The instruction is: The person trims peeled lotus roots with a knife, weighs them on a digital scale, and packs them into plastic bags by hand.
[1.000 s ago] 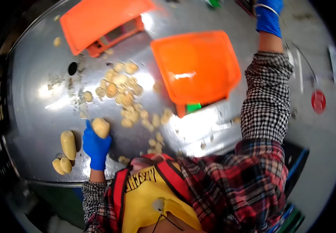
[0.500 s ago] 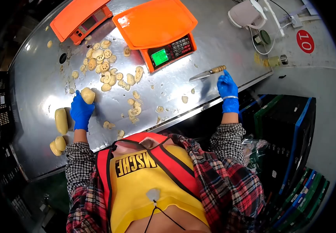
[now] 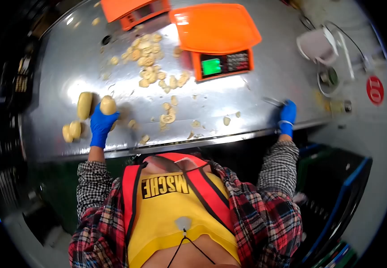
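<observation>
My left hand [image 3: 102,126], in a blue glove, is closed around a peeled lotus root piece [image 3: 108,105] at the left of the steel table. Beside it lie a longer lotus root [image 3: 85,105] and a joined pair of short root pieces [image 3: 72,131]. On the right, my blue-gloved right hand [image 3: 288,111] is closed over the handle of a knife [image 3: 272,101]; its blade points left and looks blurred. Lotus root slices [image 3: 148,53] are heaped between the hands toward the back, with loose slices [image 3: 168,117] nearer the front edge.
Two orange scales, one with a lit green display [image 3: 211,67], stand at the back of the steel table [image 3: 229,100]. A pale kettle [image 3: 317,46], a small jar [image 3: 330,77] and a bottle [image 3: 340,106] are at the right. Dark crates [image 3: 332,187] are stacked below.
My right hand has closed over the knife handle, which it was reaching at before. My left hand still holds the lotus root piece. The whole view has shifted and turned slightly.
</observation>
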Demonstrator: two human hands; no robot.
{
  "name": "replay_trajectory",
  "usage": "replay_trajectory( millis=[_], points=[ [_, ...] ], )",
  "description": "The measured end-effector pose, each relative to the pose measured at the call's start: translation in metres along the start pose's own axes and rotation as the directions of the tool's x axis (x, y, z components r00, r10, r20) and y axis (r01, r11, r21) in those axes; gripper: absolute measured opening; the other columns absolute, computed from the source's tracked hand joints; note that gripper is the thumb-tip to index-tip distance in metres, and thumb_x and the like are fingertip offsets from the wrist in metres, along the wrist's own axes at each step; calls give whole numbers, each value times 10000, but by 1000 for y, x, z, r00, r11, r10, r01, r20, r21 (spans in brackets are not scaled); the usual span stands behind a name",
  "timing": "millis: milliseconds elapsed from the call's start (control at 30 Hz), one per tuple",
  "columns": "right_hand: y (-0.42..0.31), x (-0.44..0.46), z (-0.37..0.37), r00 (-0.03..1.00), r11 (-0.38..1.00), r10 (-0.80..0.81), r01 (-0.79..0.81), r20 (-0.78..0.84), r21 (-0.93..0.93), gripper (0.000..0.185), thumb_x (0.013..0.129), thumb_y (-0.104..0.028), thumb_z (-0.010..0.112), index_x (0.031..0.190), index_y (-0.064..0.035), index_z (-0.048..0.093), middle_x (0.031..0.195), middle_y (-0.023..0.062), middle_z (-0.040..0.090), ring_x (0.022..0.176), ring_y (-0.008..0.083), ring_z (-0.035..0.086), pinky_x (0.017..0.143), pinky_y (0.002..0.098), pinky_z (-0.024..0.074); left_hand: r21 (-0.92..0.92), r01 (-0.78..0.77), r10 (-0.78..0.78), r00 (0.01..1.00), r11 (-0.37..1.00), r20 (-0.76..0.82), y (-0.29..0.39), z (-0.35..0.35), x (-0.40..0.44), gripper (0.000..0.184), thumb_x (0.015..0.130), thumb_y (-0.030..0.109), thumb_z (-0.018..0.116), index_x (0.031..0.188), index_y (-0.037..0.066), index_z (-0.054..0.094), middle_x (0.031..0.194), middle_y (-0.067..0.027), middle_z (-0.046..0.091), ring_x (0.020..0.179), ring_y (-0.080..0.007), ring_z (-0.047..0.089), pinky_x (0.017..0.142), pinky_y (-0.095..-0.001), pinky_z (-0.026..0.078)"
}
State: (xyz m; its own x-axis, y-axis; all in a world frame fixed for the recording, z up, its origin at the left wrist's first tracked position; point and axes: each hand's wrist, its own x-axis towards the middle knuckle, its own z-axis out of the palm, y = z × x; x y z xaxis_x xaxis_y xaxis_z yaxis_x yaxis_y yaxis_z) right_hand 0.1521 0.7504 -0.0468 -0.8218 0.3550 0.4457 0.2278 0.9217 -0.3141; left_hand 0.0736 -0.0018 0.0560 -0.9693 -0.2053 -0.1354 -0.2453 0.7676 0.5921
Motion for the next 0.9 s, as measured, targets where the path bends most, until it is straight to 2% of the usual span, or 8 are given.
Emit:
replay_trajectory(
  millis=[100, 200, 300, 500, 567, 667, 833, 900],
  points=[
    [92, 20, -8, 992, 970, 102, -116, -77, -215, 291, 907, -176, 469, 1000, 31, 650, 977, 232, 652, 917, 383, 614, 835, 445, 480, 230, 59, -48, 997, 972, -52, -2, -12, -30, 781, 600, 408, 787, 1246, 65, 513, 1088, -186, 641, 987, -326, 632, 835, -405, 502],
    [58, 72, -18, 929, 940, 337, -324, -153, 104, 402, 957, -289, 413, 1121, 6, 630, 1108, 222, 635, 986, 331, 618, 866, 433, 480, 249, 94, -83, 995, 964, -55, -42, -1, -30, 816, 602, 434, 755, 1286, 82, 481, 1058, -199, 648, 976, -358, 629, 826, -438, 504],
    [-77, 122, -8, 801, 486, 490, -579, 344, 655, 467, 958, -392, 399, 1286, -92, 541, 1312, 146, 525, 1141, 311, 530, 935, 418, 424, 355, 136, -136, 990, 925, -24, -45, -6, -38, 830, 599, 438, 746, 1298, 81, 478, 1027, -189, 661, 960, -356, 635, 822, -438, 507],
    [-234, 205, 13, 749, 128, 135, -663, 649, 738, 401, 946, -366, 463, 1274, -154, 555, 1324, 124, 513, 1201, 242, 497, 1006, 420, 384, 335, 65, -52, 997, 940, -49, -37, -43, -52, 859, 587, 441, 756, 1311, 69, 482, 1079, -192, 648, 986, -346, 631, 847, -416, 505],
    [-258, 222, -2, 688, 202, 230, -726, 688, 658, 352, 836, -168, 652, 1138, 9, 611, 1173, 124, 611, 1063, 247, 593, 910, 370, 482, 327, 162, -189, 981, 931, 52, -30, -71, -52, 804, 591, 453, 754, 1283, 119, 515, 1096, -187, 642, 993, -343, 628, 849, -419, 503],
    [-173, 224, 40, 767, 219, 267, -638, 583, 739, 361, 802, -128, 689, 1098, 65, 616, 1089, 136, 639, 980, 247, 628, 852, 363, 513, 262, 190, -218, 972, 946, 84, -25, -101, -41, 782, 593, 488, 726, 1253, 117, 529, 1077, -179, 645, 971, -348, 627, 835, -423, 500],
    [-114, 206, -20, 654, 109, 278, -749, 703, 654, 431, 841, -181, 654, 1178, 73, 561, 1145, 163, 621, 1019, 293, 616, 898, 410, 495, 57, 225, -217, 969, 973, -117, -92, -146, -41, 667, 577, 452, 763, 1141, 130, 608, 1021, -154, 663, 935, -332, 639, 832, -405, 503],
    [-35, 211, -26, 645, 190, 410, -752, 645, 631, 387, 873, -200, 613, 1170, 47, 583, 1119, 151, 637, 988, 295, 623, 880, 420, 498, 45, 376, -376, 927, 925, -9, -101, -181, -39, 630, 559, 438, 782, 1095, 134, 651, 1163, -173, 613, 1089, -333, 577, 930, -411, 455]
  ],
)
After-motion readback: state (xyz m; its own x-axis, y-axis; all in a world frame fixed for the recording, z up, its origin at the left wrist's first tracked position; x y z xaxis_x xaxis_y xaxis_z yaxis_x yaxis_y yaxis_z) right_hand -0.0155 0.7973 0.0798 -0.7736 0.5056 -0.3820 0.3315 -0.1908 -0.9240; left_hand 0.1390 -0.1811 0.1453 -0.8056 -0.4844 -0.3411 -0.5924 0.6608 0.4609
